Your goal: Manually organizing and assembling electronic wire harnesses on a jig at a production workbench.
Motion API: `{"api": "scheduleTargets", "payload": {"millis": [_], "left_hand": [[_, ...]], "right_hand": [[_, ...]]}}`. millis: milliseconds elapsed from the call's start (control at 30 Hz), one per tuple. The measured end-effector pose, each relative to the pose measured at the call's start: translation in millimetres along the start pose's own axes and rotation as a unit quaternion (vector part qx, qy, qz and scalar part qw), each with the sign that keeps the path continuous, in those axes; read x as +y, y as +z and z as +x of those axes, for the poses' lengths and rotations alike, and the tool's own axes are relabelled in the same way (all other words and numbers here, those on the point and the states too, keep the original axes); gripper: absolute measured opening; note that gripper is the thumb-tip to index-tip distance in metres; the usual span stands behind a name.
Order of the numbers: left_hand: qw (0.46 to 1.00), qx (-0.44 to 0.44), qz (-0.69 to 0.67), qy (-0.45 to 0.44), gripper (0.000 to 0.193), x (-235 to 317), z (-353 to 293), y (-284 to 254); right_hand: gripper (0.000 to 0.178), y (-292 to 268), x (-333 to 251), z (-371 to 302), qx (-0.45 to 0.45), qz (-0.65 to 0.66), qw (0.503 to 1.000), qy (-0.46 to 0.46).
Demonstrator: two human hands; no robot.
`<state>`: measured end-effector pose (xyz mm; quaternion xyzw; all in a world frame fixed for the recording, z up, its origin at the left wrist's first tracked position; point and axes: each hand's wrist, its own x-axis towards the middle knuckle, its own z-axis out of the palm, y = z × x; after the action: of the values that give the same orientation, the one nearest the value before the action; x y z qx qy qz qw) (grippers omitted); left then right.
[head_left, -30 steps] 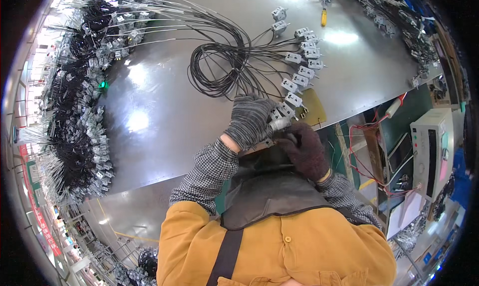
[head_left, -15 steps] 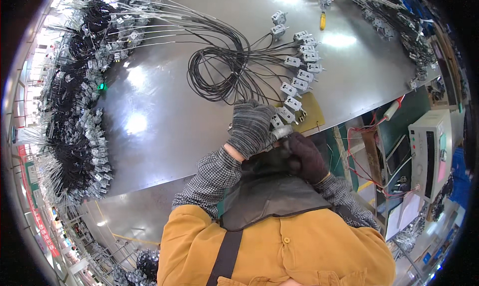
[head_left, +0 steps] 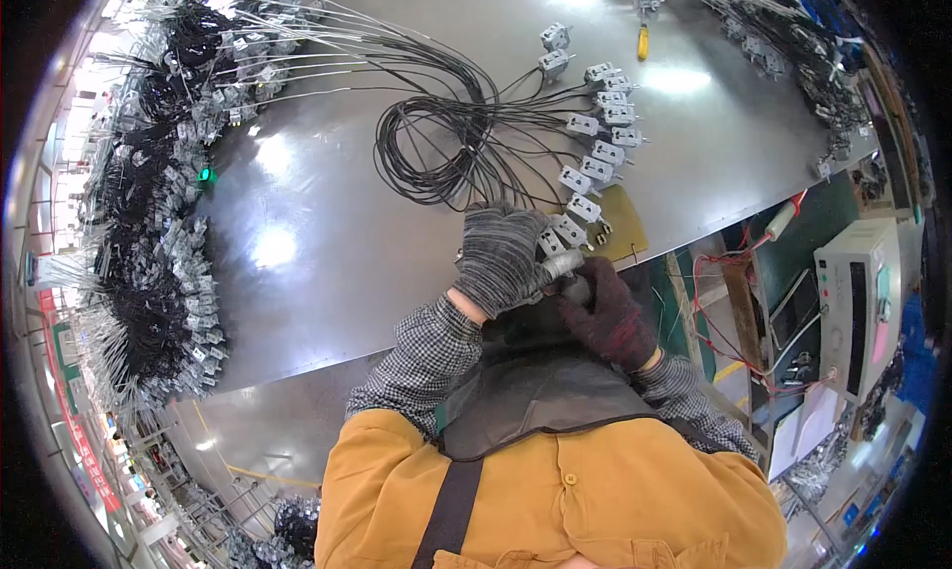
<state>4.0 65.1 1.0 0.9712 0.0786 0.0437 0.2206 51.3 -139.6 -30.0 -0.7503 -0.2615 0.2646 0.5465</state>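
Note:
At the front edge of the metal table, my left hand [head_left: 501,256], in a grey striped glove, is closed with its fingers curled under, over the near ends of the black cables [head_left: 436,152]. A whitish wrapped piece at its thumb side could be tape on the thumb; I cannot tell. Close against it, my right hand [head_left: 607,319], in a dark maroon glove, is closed in a pinch. A small greyish bit shows at its fingertips, too hidden to name. Just beyond my hands, grey plug-like connectors [head_left: 584,208] on the cables lie in a curved row, partly over a yellowish plate [head_left: 625,222].
Heaps of cables with connectors [head_left: 198,301] line the table's left side, and another bundle [head_left: 764,48] lies far right. A yellow-handled screwdriver [head_left: 643,43] lies at the back. Right of the table stand a white boxy device [head_left: 843,301] and red wires [head_left: 699,301].
My right hand has turned and shifted slightly up and left, so more of the glove's reddish back shows. My left hand has stayed nearly in place, and the connectors lie as before.

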Motion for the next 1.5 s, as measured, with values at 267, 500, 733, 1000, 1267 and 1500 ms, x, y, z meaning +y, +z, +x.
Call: {"api": "scheduleTargets", "payload": {"millis": [267, 500, 733, 1000, 1267, 1500], "left_hand": [[0.998, 0.017, -0.050, -0.031, 0.061, -4.1, -1.6, 0.5], [0.980, 0.116, -0.156, 0.038, 0.056, -24.9, -31.0, -24.0], [0.997, 0.051, -0.058, 0.023, 0.057, -34.0, -45.1, -14.4], [0.937, 0.103, -0.335, -0.011, 0.052, -6.4, -33.1, -8.2], [0.988, 0.051, -0.144, 0.036, 0.045, -20.3, -8.9, 11.5], [0.994, -0.081, -0.066, -0.010, 0.049, -7.7, 4.6, -6.0]], "right_hand": [[0.030, 2.0, 3.3, -2.6, -0.038, 0.482, 0.815, 0.318], [0.043, -11.8, 5.9, 0.6, -0.091, 0.365, 0.886, 0.271], [0.042, -10.5, 1.5, 24.1, -0.114, 0.145, 0.981, -0.064], [0.043, -18.7, -10.1, 36.3, -0.067, 0.352, 0.926, 0.114], [0.031, -19.4, -8.0, 54.9, 0.074, 0.211, 0.974, 0.043], [0.019, -43.3, -8.4, 26.5, -0.021, -0.027, 0.999, -0.018]]}}
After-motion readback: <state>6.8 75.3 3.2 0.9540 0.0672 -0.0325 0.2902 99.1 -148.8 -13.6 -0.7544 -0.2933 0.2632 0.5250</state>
